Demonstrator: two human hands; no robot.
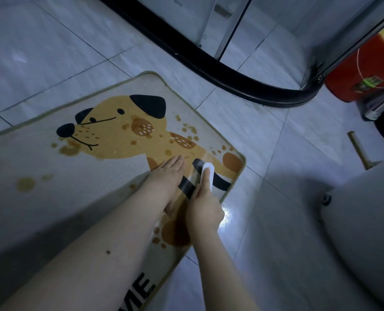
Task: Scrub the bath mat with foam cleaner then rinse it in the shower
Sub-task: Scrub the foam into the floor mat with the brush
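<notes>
Head view: bath mat [110, 140] flat on the tiled floor [265, 135], filling left and centre of frame, dog print up, brown spots scattered across it. Left hand [167, 176] spread, palm down, pressing the mat near its lower-right edge. Right hand [203, 204] curled round a white brush [207, 176], just beside the left, bristles against the dark stripe. Likely thin, soft, floppy; heavier and slicker once wet. Best pinned flat while scrubbing, then lifted by two corners or rolled toward the shower rim [220, 77], upper centre.
</notes>
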